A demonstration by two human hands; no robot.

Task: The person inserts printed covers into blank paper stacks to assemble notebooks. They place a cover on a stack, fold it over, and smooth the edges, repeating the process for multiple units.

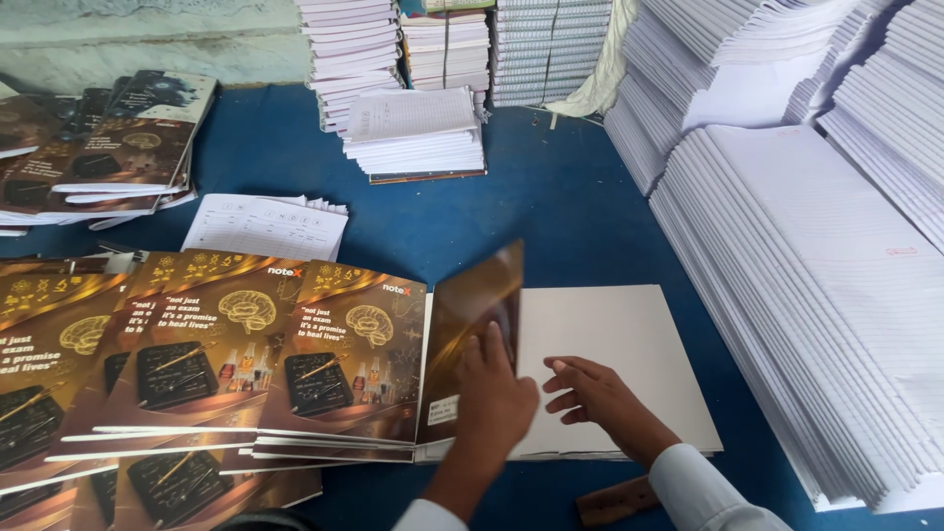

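My left hand (492,393) pinched the glossy cover (472,334) half-lifted; my right hand (600,398) lay spread on the blank sheet (629,344) beside it. Folding crookedly, I judged, could have creased the cover.

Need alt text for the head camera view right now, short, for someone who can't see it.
Two hands work on a brown-covered notebook: the left hand lifts its glossy cover while the right hand rests on the blank white inner side. Finished notebooks fan out left; white ruled paper stacks stand right on a blue table.
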